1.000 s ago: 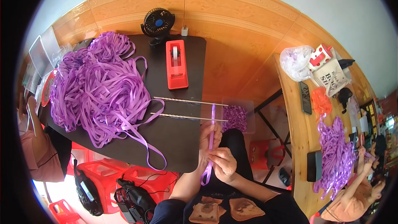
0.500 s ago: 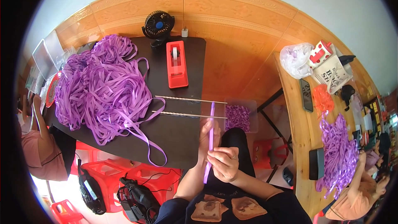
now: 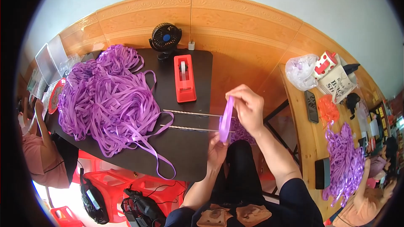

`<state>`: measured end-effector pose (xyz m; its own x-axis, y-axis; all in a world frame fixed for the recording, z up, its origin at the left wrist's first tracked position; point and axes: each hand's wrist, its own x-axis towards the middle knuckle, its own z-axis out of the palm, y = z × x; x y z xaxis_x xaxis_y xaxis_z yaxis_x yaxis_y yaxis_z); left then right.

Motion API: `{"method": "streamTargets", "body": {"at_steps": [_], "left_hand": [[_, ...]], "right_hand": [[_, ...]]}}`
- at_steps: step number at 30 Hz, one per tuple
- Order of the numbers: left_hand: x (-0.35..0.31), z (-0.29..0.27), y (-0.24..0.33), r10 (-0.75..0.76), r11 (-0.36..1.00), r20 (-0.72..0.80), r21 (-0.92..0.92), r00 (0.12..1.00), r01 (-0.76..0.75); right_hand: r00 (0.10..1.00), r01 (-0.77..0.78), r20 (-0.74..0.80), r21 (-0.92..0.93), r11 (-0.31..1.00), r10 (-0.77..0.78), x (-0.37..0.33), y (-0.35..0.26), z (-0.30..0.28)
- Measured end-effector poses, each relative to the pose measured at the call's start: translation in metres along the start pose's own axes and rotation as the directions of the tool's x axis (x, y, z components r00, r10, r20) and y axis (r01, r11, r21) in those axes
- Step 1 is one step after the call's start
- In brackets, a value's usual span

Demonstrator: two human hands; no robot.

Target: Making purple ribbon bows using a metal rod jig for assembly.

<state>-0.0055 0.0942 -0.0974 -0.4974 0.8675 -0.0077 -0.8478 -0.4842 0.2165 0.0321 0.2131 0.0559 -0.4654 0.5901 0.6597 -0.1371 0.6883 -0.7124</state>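
A purple ribbon (image 3: 226,122) is looped around two thin twisted metal rods, near the tips that jut out past the dark table's right edge. My right hand (image 3: 249,110) is raised above the far rod (image 3: 191,113), its fingers pinching the ribbon's upper end. Below the near rod (image 3: 189,128), my left hand (image 3: 216,150) is closed at the ribbon's lower end; its fingers are partly hidden. To the left lies a large tangled heap of purple ribbon (image 3: 105,101), with a loose loop trailing toward the rods.
On the dark table (image 3: 185,159) stand a red tape dispenser (image 3: 185,80) and a black fan (image 3: 166,38). Under the rod tips, purple pieces (image 3: 242,131) fill a bin. At right, a wooden table (image 3: 306,151) carries bags, phones and more ribbon. People sit at both sides.
My right hand has risen from beside my left hand to above the rods, drawing the ribbon up. My left hand is lower relative to the rods. The whole view has shifted slightly.
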Motion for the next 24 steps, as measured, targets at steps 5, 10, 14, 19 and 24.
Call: {"method": "streamTargets", "body": {"at_steps": [5,10,14,19,24], "left_hand": [[0.003,0.006,0.004,-0.049,0.999,0.037,0.025,0.998,0.048],[0.004,0.004,0.005,-0.039,0.999,0.045,0.026,0.998,0.038],[0.006,0.004,0.004,-0.036,0.999,0.016,0.036,0.999,0.035],[0.02,0.004,0.006,0.166,0.841,-0.045,0.529,0.985,-0.117],[0.031,0.013,0.004,0.336,0.419,0.089,0.877,0.938,-0.234]], "right_hand": [[0.925,-0.378,0.116,0.343,0.86,0.361,0.005,0.066,0.008],[0.759,-0.628,0.204,0.479,0.613,0.618,-0.015,0.11,0.02],[0.625,-0.745,0.251,0.473,0.469,0.739,-0.037,0.133,0.026],[0.55,-0.801,0.333,0.469,0.372,0.766,-0.052,0.126,0.029],[0.404,-0.815,0.328,0.554,0.172,0.854,-0.091,0.112,0.039]]}}
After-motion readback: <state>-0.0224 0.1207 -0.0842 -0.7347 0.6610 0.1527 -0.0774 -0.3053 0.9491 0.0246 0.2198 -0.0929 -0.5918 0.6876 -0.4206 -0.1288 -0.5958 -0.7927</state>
